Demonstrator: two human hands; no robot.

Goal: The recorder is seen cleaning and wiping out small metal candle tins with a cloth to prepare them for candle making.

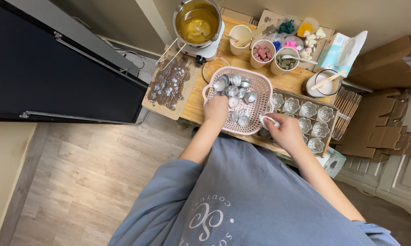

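Left hand (216, 109) reaching into the pink perforated plastic basket (260, 82), fingers curled among small silver metal cups (235, 86); grasp unclear. Right hand (285, 132), right of basket, pinching small white piece (265, 120). Risk: knocking basket over table edge.

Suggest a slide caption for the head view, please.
Left hand reaches into pink basket of metal cups; right hand holds white cloth.

The pink perforated basket (261, 86) sits flat on the worktop and holds many small shiny metal cups (235, 86), loosely heaped. At its 4 o'clock edge, a small white piece (265, 120) is pinched.
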